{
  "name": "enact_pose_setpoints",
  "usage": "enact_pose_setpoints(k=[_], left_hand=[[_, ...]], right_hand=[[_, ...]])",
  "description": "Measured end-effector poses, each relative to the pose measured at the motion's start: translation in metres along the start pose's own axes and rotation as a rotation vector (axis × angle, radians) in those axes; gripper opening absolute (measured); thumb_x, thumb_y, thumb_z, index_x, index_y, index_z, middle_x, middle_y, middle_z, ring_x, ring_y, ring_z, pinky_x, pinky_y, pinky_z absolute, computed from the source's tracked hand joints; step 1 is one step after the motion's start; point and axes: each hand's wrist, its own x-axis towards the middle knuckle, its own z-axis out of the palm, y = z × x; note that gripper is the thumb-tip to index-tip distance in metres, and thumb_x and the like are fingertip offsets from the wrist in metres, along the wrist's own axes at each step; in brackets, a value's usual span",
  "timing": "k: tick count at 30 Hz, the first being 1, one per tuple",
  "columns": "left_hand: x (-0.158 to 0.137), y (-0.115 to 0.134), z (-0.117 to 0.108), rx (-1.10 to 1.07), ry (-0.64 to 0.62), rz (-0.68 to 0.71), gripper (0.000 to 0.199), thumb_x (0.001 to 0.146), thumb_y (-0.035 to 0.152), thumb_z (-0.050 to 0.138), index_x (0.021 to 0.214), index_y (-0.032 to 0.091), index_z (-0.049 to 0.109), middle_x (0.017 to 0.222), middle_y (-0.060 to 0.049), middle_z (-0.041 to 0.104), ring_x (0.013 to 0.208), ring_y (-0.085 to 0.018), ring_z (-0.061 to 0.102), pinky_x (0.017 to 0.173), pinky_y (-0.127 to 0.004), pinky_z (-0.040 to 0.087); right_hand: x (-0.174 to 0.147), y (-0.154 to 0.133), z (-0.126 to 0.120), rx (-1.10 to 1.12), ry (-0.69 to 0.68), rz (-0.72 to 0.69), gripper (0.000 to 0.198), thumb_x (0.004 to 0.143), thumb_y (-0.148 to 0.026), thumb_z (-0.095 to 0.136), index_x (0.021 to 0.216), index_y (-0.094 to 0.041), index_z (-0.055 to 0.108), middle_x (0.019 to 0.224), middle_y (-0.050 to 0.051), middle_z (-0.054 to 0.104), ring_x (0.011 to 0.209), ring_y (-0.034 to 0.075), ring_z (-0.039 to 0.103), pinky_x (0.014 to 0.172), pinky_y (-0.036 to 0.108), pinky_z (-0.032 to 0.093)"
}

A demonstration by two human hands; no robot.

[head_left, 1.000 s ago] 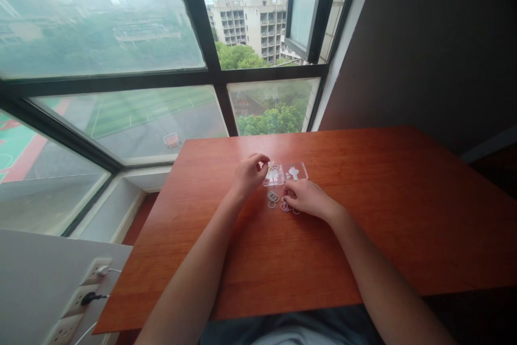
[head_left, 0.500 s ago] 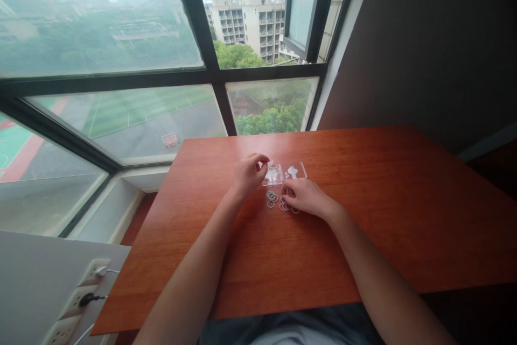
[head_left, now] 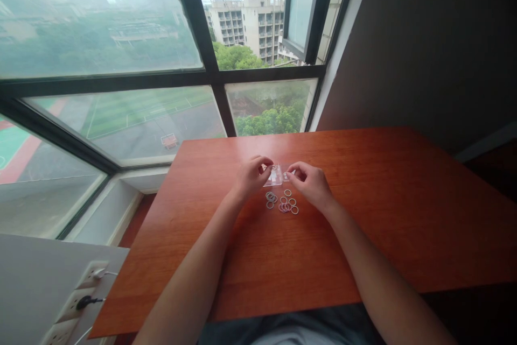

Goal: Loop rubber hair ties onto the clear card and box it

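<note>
A clear plastic box (head_left: 274, 180) lies on the table, its lid mostly behind my right hand. My left hand (head_left: 251, 178) is at the box's left side, thumb and fingers curled together over its edge; what they pinch, if anything, is too small to make out. With its fingertips pinched just above the lid, my right hand (head_left: 310, 182) hides whatever is in them. Nearer to me lie a small cluster of grey-green rings (head_left: 271, 197) and, to its right, several pink rings (head_left: 285, 208) with pale rings (head_left: 294, 210) around them.
The reddish-brown wooden table (head_left: 388, 199) reaches up to the window frame (head_left: 220, 78), where one pane stands swung outward. At lower left, wall sockets (head_left: 76, 303) hold plugs with cables. A dark wall (head_left: 424, 43) stands on the right.
My right hand has moved up and away from the pink and pale rings to the box lid, uncovering the rings. My left hand has stayed at the box with little movement.
</note>
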Motion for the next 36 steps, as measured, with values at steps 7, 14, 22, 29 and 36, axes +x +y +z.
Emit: enact_pose_setpoints(k=[7,14,22,29,36], left_hand=[[-0.002,0.017,0.002,-0.237,-0.191,0.004,0.018,0.083,0.032,0.061,0.082,0.015,0.068,0.074,-0.004,0.068,0.062,-0.01,0.057,0.057,-0.021,0.046],[-0.002,0.011,0.01,-0.169,-0.137,0.034,0.007,0.08,0.02,0.06,0.08,0.016,0.066,0.073,-0.002,0.067,0.062,-0.009,0.057,0.057,-0.02,0.045],[0.0,-0.006,0.001,0.007,0.147,-0.125,0.011,0.082,0.028,0.059,0.08,0.019,0.067,0.075,-0.001,0.068,0.059,-0.011,0.057,0.056,-0.022,0.044],[-0.001,-0.012,0.009,0.076,0.103,-0.104,0.007,0.081,0.024,0.06,0.082,0.019,0.066,0.078,-0.001,0.069,0.06,-0.011,0.056,0.057,-0.023,0.043],[-0.001,-0.014,0.007,0.106,0.086,-0.08,0.008,0.081,0.022,0.059,0.084,0.02,0.066,0.08,-0.001,0.068,0.06,-0.01,0.055,0.058,-0.023,0.042]], right_hand=[[0.0,-0.001,0.0,-0.032,0.009,-0.009,0.017,0.08,-0.034,0.059,0.081,-0.019,0.066,0.056,-0.004,0.052,0.053,0.011,0.047,0.054,0.021,0.036],[0.0,-0.002,0.0,-0.023,0.017,-0.029,0.016,0.08,-0.032,0.059,0.085,-0.019,0.066,0.056,-0.004,0.052,0.054,0.011,0.047,0.055,0.021,0.036],[0.001,-0.003,0.0,-0.056,0.007,-0.012,0.015,0.08,-0.03,0.058,0.083,-0.019,0.068,0.056,-0.003,0.054,0.053,0.011,0.048,0.056,0.022,0.037],[0.0,-0.002,0.001,-0.078,-0.028,-0.027,0.013,0.08,-0.028,0.058,0.082,-0.02,0.068,0.058,-0.002,0.057,0.055,0.012,0.05,0.057,0.022,0.037],[0.0,0.0,0.003,-0.098,-0.053,-0.022,0.013,0.079,-0.028,0.058,0.082,-0.02,0.068,0.06,-0.002,0.059,0.056,0.012,0.051,0.058,0.022,0.037]])
